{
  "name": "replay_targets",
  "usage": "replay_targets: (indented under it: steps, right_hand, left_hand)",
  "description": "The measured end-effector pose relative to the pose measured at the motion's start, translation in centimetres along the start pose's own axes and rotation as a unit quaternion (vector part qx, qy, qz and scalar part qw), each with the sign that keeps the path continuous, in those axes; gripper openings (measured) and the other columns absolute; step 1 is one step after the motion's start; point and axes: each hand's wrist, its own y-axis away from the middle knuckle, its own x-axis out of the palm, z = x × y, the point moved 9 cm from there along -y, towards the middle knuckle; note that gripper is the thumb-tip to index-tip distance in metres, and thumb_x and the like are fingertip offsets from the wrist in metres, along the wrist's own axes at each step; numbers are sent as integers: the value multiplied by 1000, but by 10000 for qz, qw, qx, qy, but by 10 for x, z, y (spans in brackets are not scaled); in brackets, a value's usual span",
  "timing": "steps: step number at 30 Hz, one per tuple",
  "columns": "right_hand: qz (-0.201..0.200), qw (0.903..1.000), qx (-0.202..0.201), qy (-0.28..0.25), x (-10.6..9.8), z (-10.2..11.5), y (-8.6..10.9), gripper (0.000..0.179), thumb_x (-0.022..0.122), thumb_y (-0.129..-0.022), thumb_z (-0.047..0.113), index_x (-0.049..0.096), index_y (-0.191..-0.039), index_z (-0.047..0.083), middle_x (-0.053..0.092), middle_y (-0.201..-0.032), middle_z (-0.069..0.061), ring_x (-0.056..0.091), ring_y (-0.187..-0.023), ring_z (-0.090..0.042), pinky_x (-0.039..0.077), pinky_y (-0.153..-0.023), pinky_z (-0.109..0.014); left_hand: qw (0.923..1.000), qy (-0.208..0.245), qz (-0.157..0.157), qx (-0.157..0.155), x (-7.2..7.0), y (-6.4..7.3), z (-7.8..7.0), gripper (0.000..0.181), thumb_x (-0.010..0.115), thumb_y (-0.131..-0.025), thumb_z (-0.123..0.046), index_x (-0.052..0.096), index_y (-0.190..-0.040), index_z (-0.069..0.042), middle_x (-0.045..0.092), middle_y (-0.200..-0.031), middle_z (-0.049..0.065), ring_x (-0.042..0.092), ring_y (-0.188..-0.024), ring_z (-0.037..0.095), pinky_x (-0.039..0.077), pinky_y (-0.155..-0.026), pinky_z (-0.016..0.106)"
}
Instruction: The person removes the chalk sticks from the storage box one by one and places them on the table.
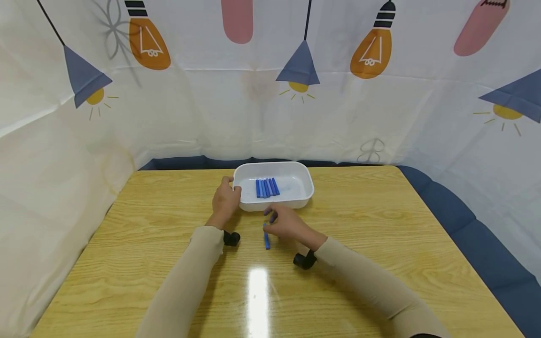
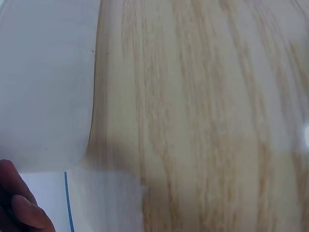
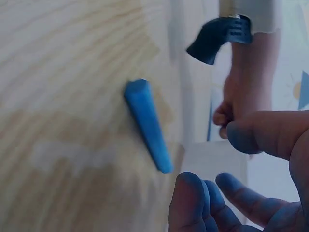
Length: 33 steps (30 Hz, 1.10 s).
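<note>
A white plastic tray stands toward the back of the table, with several blue chalk sticks lying side by side in it. At the tray's left end, my left hand grips the rim. In the left wrist view, only fingertips show beside the tray's wall. One more blue chalk stick lies on the wood in front of the tray. Over it hovers my right hand, thumb and fingers apart and holding nothing. Its fingertips are stained blue.
The wooden table reaches back to a white printed curtain. Dark blue padding runs along its back and right edges. A bright light reflection lies on the near tabletop.
</note>
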Motion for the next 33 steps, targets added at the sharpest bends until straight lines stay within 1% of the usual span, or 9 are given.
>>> replay_targets:
  steps: [3,5,10,14,17,20,26,30,33]
  right_hand:
    - [61,9998,-44,-170,-6,5,0,37,73,-79,21,64,-113,8,66,-99,-5,61,-84,-16,51,-67,-29]
    - [70,9996,-163,-217,-11,8,-2,36,72,-79,20,65,-112,7,67,-97,-6,62,-82,-17,50,-65,-28]
    - [-14,9986,-515,-143,-24,15,-7,33,71,-80,21,67,-110,9,70,-95,-5,63,-83,-17,49,-66,-26]
    - [-105,9979,-589,-239,-35,17,-13,31,71,-81,21,67,-110,10,71,-93,-5,64,-72,-14,51,-59,-28]
    - [-170,9974,-534,-445,-43,16,-18,32,71,-81,20,67,-111,9,70,-93,-6,62,-64,-15,52,-54,-31]
    - [-247,9967,-468,-614,-52,15,-23,33,71,-82,21,66,-113,8,68,-94,-8,61,-63,-17,53,-54,-33]
    - [-445,9968,-220,-622,-66,5,-36,35,70,-83,24,66,-115,10,67,-101,-11,63,-74,-20,54,-56,-31]
    - [-559,9965,16,-619,-73,-7,-45,38,69,-84,25,64,-119,10,67,-105,-12,65,-79,-25,54,-57,-31]
    - [-669,9964,94,-502,-77,-13,-54,39,69,-84,25,64,-120,10,66,-105,-12,64,-81,-26,54,-59,-31]
  left_hand:
    - [10000,12,30,-29,1,0,1,47,45,-95,-30,42,-138,-12,62,-118,14,57,-100,28,46,-85,43]
    - [10000,17,55,-46,1,0,1,48,45,-95,-30,42,-139,-12,61,-119,14,57,-101,28,46,-86,43]
    - [9999,-11,94,-69,1,0,1,48,44,-95,-30,42,-139,-12,61,-121,14,57,-102,28,46,-86,43]
    - [10000,5,68,-26,0,0,-1,47,45,-94,-29,42,-138,-11,62,-120,15,57,-102,29,46,-86,43]
    - [10000,-12,50,-10,0,0,-1,47,45,-94,-29,42,-138,-11,62,-118,15,57,-100,28,46,-84,42]
    - [10000,-53,23,0,0,-1,-1,48,45,-94,-30,42,-138,-11,63,-116,14,57,-97,28,46,-82,41]
    - [10000,-27,31,-23,2,-2,0,48,45,-94,-28,42,-139,-11,62,-116,14,57,-96,27,46,-80,39]
    - [9999,66,82,-128,3,-2,1,49,45,-94,-27,40,-140,-11,61,-121,14,56,-100,27,47,-85,41]
    - [9996,169,103,-224,3,0,1,49,45,-94,-26,39,-140,-11,59,-123,14,55,-102,27,47,-88,42]
